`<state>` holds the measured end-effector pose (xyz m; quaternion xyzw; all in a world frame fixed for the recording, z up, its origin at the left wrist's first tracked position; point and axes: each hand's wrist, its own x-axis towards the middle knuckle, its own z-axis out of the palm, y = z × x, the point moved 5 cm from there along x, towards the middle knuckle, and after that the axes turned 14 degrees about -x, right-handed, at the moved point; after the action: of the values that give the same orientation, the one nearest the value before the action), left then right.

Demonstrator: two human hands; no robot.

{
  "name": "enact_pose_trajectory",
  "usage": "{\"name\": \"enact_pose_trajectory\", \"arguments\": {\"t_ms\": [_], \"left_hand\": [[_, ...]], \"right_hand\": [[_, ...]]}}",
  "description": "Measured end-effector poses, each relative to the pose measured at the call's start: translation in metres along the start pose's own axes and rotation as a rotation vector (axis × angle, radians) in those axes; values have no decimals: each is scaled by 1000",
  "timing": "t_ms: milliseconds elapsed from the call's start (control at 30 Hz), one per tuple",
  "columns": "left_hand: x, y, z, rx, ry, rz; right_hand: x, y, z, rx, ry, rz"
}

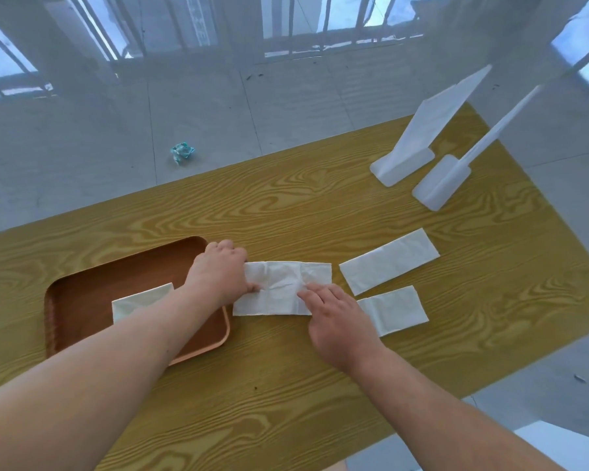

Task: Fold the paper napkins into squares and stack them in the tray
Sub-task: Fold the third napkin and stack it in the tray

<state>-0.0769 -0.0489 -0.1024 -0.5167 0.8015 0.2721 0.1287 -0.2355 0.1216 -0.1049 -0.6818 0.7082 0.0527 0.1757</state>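
A creased white napkin point(281, 288) lies flat as a long strip on the wooden table, just right of the brown tray point(82, 300). My left hand point(220, 271) rests on the strip's left end, thumb pressing the paper. My right hand point(337, 321) presses fingertips on its lower right part. One folded white napkin point(140, 300) lies inside the tray, partly hidden by my left forearm. Two more napkin strips lie to the right: a longer one point(390, 260) and a shorter one point(395, 309).
Two white plastic stands point(419, 144) point(446, 178) sit at the table's far right corner. The yellow wood-grain table point(286, 385) ends close behind the stands and at the right. A crumpled blue-white wrapper point(181, 151) lies on the tiled floor beyond.
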Motion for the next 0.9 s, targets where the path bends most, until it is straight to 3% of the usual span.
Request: {"name": "enact_pose_trajectory", "arguments": {"t_ms": [233, 333, 400, 500, 567, 633, 767, 900], "left_hand": [[7, -2, -16, -593, 18, -173], [4, 13, -15, -992, -72, -160], [3, 21, -12, -1079, -101, -153], [4, 17, -6, -709, 19, -156], [1, 13, 1, -368, 12, -172], [-1, 12, 9, -217, -5, -185], [1, 17, 16, -169, 18, -128], [7, 15, 19, -312, -17, -122]], "right_hand": [[4, -8, -1, 26, 32, -2], [5, -13, -2, 44, 35, -29], [5, -10, -4, 44, 57, -16], [2, 1, -7, 38, 79, 41], [1, 7, -6, 37, 74, 51], [1, 10, -6, 47, 69, 33], [4, 8, -9, 72, 67, -18], [5, -1, -10, 65, 65, -51]]}}
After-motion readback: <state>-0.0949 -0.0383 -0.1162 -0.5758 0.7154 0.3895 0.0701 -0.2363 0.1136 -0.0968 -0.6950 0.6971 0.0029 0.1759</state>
